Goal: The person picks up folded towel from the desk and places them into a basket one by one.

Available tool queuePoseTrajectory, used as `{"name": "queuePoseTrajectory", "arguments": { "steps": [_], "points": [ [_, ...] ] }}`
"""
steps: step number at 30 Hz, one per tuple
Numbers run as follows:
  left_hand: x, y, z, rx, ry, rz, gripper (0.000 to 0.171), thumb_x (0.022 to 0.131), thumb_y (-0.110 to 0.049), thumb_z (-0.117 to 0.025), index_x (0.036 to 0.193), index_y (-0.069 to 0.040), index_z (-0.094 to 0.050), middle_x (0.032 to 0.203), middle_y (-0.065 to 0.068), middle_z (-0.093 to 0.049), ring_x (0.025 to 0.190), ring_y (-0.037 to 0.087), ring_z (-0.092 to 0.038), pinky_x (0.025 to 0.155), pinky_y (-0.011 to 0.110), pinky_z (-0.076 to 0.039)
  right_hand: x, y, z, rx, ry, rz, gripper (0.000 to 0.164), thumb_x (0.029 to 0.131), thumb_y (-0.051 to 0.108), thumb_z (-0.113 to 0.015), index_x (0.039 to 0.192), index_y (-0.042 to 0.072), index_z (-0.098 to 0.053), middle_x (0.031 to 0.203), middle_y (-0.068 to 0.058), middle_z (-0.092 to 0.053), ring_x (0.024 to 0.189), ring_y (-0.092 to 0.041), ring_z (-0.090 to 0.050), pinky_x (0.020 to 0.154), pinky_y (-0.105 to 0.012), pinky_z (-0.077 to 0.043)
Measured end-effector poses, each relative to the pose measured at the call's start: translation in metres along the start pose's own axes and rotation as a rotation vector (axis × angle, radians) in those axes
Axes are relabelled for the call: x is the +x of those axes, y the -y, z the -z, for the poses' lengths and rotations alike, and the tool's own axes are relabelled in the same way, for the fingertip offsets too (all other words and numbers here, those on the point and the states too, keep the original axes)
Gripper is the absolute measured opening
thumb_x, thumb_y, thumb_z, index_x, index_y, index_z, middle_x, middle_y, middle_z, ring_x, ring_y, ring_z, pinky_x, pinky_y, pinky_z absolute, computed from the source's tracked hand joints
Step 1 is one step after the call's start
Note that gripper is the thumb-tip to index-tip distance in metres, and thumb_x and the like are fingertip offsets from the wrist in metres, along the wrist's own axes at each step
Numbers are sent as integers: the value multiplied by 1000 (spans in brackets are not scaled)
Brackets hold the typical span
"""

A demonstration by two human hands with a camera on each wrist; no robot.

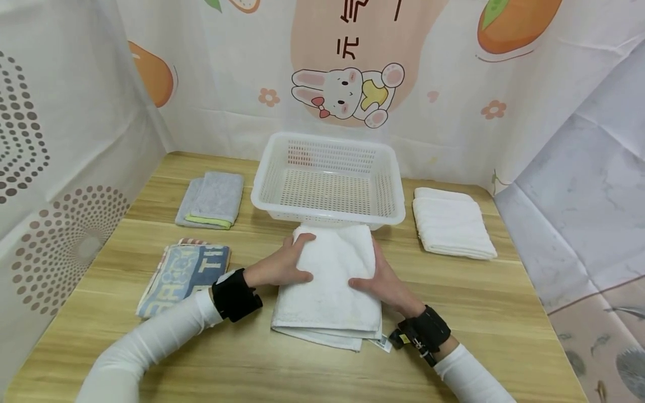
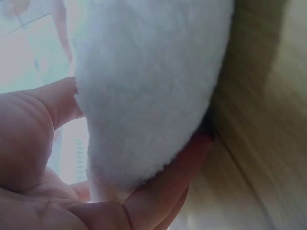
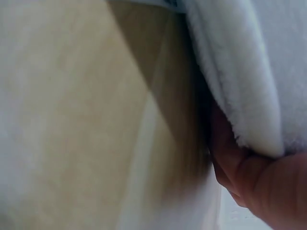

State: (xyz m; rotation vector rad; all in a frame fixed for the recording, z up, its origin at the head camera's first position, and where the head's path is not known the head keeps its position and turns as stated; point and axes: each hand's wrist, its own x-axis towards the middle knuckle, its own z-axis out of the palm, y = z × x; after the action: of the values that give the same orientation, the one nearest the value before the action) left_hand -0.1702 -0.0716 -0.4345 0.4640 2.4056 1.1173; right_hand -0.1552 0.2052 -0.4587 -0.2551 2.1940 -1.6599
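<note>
A folded white towel [image 1: 332,280] lies in front of the basket at the middle of the table, its far part raised. My left hand [image 1: 283,263] grips its left side, thumb on top; in the left wrist view, fingers [image 2: 163,191] curl beneath the thick fold. On the opposite side my right hand [image 1: 385,282] holds the towel with the thumb across its top. The right wrist view shows fingers [image 3: 235,163] tucked under the layered edge. A small label [image 1: 381,342] sticks out at the towel's near right corner.
A white plastic basket [image 1: 259,193] stands just beyond the towel. To the left lie a folded grey cloth [image 1: 219,196] with a yellow-green edge and a blue patterned towel [image 1: 183,274]. Another folded white towel [image 1: 452,224] sits at right. A printed curtain [image 1: 227,89] hangs behind the table.
</note>
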Motion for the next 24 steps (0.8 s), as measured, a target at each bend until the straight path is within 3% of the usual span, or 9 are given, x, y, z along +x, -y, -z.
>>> {"name": "queuePoseTrajectory", "arguments": {
  "steps": [6,11,16,21,24],
  "points": [
    [-1,-1,-1,-20,-11,3,78,82,-11,-81,143,-22,-34,133,26,-33,108,35,-49,87,44,-48,1,-2,1,29,-20,-67,117,76,0,-80,160,29,-3,151,-17,-30,129,-37,-42,100,-44,-45],
    [-1,-1,-1,-48,-23,-17,72,80,-8,-82,135,-20,-37,132,25,-33,112,35,-46,90,47,-46,2,-2,2,105,-11,-105,118,75,-3,-80,160,27,-4,149,-19,-33,126,-36,-43,94,-38,-47],
    [-1,1,-1,-54,-25,-33,73,80,-8,-82,136,-17,-35,136,27,-32,117,36,-44,95,50,-44,5,-2,3,192,17,-123,118,75,-7,-78,159,30,-4,145,-20,-35,117,-33,-52,86,-39,-53],
    [0,4,1,-14,7,-118,75,82,-8,-81,141,-15,-35,137,23,-41,118,32,-46,99,49,-42,5,-2,2,264,42,-137,117,76,-8,-77,158,35,-5,142,-20,-38,106,-28,-61,79,-46,-57],
    [-1,4,2,5,38,-133,72,84,-10,-79,142,-17,-38,135,22,-42,115,29,-47,97,46,-43,4,-2,2,289,58,-125,117,77,-9,-76,158,36,-5,140,-20,-38,104,-27,-63,79,-47,-57]
  ]
}}
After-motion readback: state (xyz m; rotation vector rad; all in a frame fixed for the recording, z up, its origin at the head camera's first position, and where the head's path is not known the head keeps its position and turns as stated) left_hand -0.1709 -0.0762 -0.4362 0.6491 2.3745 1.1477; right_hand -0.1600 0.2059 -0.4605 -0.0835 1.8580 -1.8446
